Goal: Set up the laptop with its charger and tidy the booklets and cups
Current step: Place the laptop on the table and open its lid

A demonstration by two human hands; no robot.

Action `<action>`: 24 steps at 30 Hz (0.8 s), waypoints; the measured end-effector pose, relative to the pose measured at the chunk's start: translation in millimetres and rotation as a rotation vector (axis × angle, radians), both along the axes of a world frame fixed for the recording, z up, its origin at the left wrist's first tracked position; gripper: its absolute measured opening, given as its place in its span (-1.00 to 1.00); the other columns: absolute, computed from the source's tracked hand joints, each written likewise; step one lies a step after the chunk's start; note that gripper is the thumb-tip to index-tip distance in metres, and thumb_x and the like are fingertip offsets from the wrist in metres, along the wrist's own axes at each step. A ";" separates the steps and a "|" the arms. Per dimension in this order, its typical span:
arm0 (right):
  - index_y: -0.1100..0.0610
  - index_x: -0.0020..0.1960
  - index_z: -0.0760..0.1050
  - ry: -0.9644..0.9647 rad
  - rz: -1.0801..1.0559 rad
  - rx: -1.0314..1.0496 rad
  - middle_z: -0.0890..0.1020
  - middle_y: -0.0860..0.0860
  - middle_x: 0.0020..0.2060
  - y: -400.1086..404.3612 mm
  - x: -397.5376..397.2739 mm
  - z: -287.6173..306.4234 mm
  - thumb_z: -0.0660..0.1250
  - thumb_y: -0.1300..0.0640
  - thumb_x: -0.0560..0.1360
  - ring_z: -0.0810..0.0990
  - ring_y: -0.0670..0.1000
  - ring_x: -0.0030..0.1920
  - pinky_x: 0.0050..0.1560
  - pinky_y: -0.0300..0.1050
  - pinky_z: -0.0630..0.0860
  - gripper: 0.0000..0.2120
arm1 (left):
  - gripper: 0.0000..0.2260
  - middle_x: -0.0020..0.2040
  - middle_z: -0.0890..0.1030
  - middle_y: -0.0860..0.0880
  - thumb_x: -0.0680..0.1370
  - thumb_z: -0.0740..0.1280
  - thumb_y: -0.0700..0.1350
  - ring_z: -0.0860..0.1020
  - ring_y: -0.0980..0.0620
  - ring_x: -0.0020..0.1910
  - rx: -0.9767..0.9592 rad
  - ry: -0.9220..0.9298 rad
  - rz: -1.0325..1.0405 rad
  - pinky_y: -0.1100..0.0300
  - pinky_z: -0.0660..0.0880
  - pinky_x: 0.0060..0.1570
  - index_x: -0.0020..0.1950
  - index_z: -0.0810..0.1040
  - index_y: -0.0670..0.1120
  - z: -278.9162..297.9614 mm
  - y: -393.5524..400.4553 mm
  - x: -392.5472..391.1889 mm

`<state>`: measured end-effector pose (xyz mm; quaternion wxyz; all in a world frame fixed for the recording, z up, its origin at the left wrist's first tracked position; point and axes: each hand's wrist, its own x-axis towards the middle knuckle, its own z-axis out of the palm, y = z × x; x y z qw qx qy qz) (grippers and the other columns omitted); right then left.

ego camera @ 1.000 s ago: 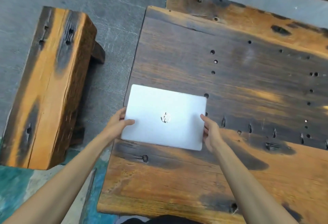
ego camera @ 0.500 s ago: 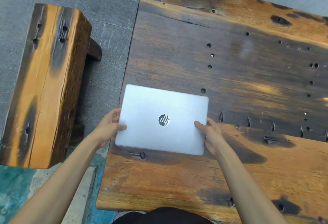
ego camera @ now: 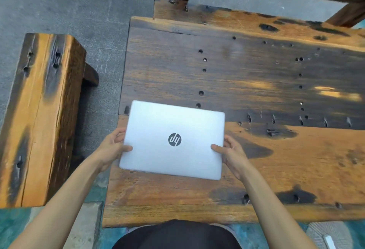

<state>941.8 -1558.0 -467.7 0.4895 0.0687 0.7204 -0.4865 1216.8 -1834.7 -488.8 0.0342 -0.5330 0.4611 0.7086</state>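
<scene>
Left hand (ego camera: 112, 148) and right hand (ego camera: 231, 154) grip closed laptop (ego camera: 173, 140) side edges | long axis left-right | over table (ego camera: 256, 82)

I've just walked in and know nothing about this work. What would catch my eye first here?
A closed silver laptop, its round dark logo facing up, held over the near left corner of a scorched, hole-pocked wooden table. The left hand and right hand grip its two short sides. A chunky wooden bench stands on the grey floor to the left.
</scene>
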 end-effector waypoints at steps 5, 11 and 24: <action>0.10 0.24 0.54 0.062 -0.027 -0.011 0.70 0.10 0.14 53.8 10.2 6.2 0.56 0.25 0.45 0.74 0.11 0.04 -0.06 0.10 0.70 -0.60 | -0.44 0.28 0.62 -0.11 0.50 0.32 -0.50 0.58 -0.19 0.25 0.006 0.005 -0.076 -0.27 0.53 0.20 0.41 0.42 -0.06 4.4 22.3 -8.7; 0.10 0.22 0.54 0.087 -0.169 -0.029 0.74 0.06 0.07 124.2 15.5 7.3 0.55 0.27 0.43 0.71 0.17 0.11 0.12 0.30 0.61 -0.60 | -0.45 0.27 0.64 -0.05 0.49 0.32 -0.50 0.62 -0.16 0.19 0.016 0.021 -0.149 -0.18 0.60 0.03 0.35 0.45 0.00 10.5 69.0 -41.7; 0.12 0.23 0.55 0.130 -0.356 -0.069 0.74 0.09 0.06 328.3 -16.2 12.8 0.52 0.31 0.46 0.73 0.09 0.00 -0.23 -0.10 0.60 -0.62 | -0.48 0.19 0.67 -0.11 0.43 0.41 -0.47 0.63 -0.18 0.19 -0.054 0.020 -0.403 -0.12 0.63 -0.01 0.31 0.46 -0.09 39.1 242.0 -124.9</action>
